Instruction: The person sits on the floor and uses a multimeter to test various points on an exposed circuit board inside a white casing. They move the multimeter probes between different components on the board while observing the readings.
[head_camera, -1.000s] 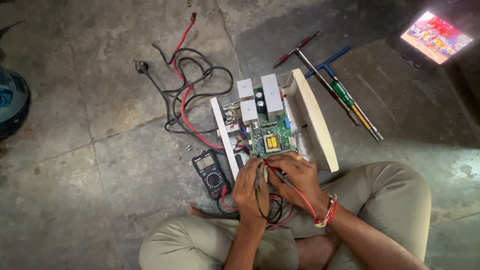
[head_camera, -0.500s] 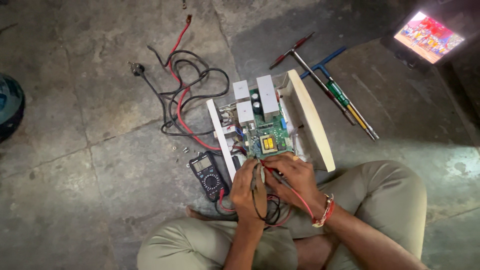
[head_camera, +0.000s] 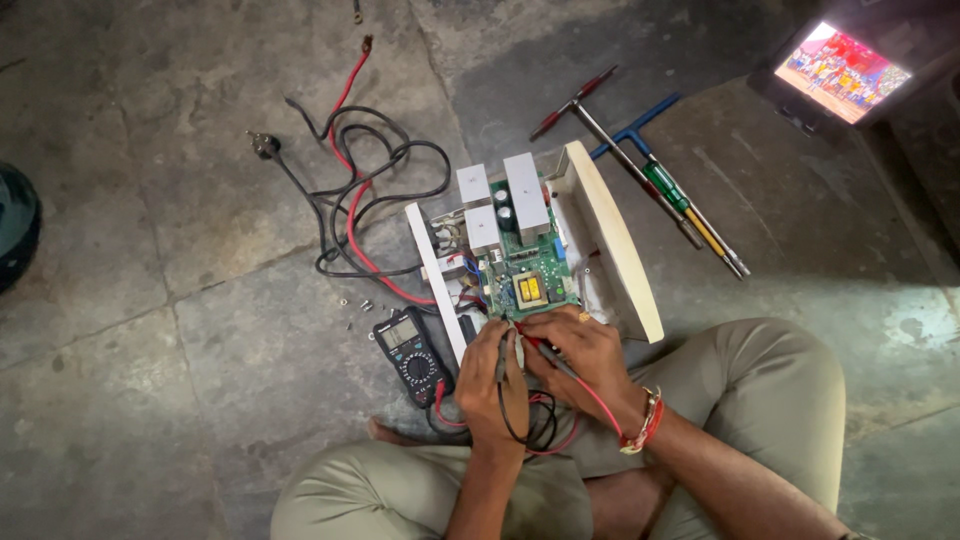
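I sit cross-legged on a stone floor over an opened white device casing (head_camera: 612, 235) with a green circuit board (head_camera: 527, 282) and grey heat sinks inside. My left hand (head_camera: 490, 380) grips a black test probe whose tip points at the board's near edge. My right hand (head_camera: 580, 355) grips a red test probe, held close beside the left one at the same edge. Red and black leads loop down from both hands toward my lap. A black multimeter (head_camera: 410, 355) lies on the floor just left of my left hand.
A tangle of black and red cables with a plug (head_camera: 350, 190) lies left of the casing. Several long screwdrivers and a T-handle tool (head_camera: 660, 185) lie to the right. A lit screen (head_camera: 840, 75) glows at the top right. Small screws (head_camera: 358, 305) sit near the meter. A dark round object (head_camera: 15, 225) is at left.
Both hands have stayed on the probes at the board's near edge, shifting only slightly. The view has drifted, so everything sits a little lower and left in the picture.
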